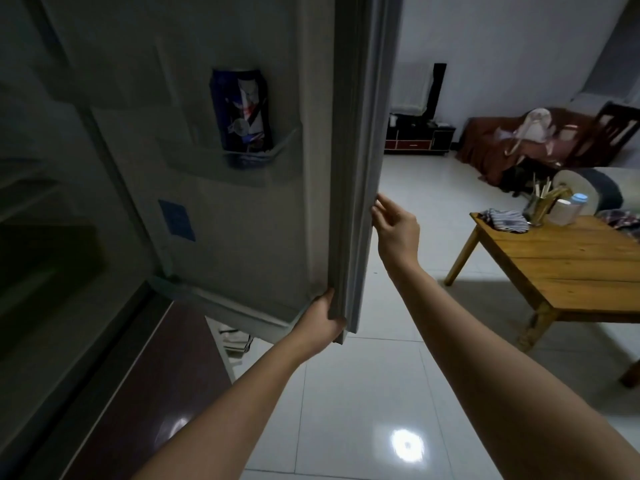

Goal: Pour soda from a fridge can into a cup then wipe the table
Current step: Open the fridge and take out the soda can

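Observation:
The fridge door (249,220) stands open, its inner side facing me. A blue soda can (242,112) stands upright in a clear door shelf, high up. My left hand (323,320) grips the door's lower outer corner. My right hand (394,226) is higher up by the door's outer edge, fingers spread and touching it. On the low wooden table (571,268) at the right lie a striped cloth (507,220) and a clear plastic cup (562,211) near the far edge.
A holder of chopsticks (540,206) and a small bottle (578,202) stand beside the cup. Beyond lie a white tiled floor (363,393), a dark TV cabinet (419,136), a covered sofa (512,140) and a chair (609,133). The fridge interior at left is dark.

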`<act>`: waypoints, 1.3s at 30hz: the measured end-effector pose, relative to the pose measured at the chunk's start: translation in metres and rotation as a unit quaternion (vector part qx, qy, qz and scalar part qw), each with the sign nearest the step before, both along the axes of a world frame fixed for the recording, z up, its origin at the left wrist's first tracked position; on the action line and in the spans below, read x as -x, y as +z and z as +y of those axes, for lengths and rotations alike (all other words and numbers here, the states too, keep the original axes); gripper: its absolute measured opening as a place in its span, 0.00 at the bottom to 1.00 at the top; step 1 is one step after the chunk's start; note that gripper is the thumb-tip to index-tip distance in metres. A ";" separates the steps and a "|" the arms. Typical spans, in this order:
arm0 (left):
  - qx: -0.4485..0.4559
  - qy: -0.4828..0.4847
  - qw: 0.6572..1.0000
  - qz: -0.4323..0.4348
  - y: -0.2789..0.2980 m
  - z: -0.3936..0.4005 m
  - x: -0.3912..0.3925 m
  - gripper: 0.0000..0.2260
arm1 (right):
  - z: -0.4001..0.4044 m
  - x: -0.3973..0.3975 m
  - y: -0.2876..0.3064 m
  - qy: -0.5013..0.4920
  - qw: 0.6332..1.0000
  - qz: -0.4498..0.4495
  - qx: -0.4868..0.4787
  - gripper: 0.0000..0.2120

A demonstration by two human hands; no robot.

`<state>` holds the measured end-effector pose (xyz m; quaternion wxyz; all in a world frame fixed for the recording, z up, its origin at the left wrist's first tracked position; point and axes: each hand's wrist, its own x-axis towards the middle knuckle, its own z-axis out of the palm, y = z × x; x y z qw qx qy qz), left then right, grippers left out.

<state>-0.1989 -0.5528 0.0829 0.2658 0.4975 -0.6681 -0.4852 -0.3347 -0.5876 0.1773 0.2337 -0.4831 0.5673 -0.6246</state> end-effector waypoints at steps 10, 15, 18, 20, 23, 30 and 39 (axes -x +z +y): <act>0.014 0.014 1.000 -0.020 0.002 -0.037 0.036 0.23 | -0.038 0.026 0.008 0.032 0.998 0.046 -0.025 0.18; -0.006 0.060 0.998 0.002 0.004 -0.036 0.049 0.22 | -0.039 0.036 0.013 0.064 0.994 0.086 -0.025 0.17; 0.005 0.096 0.995 0.015 0.009 -0.030 0.051 0.19 | -0.038 0.041 0.016 0.078 0.991 0.102 -0.024 0.16; 0.044 0.089 0.995 -0.022 0.015 -0.024 0.050 0.20 | -0.036 0.043 0.019 0.080 0.990 0.118 -0.014 0.16; 0.087 0.114 0.987 -0.070 0.019 -0.016 0.042 0.21 | -0.030 0.043 0.026 0.084 0.989 0.123 0.017 0.18; 0.253 0.282 0.906 -0.190 0.065 0.000 0.016 0.18 | -0.020 0.032 0.041 0.077 0.973 0.198 0.091 0.24; 0.567 0.375 0.725 -0.109 0.160 0.012 -0.017 0.14 | -0.020 0.008 0.064 0.032 0.957 0.245 0.151 0.27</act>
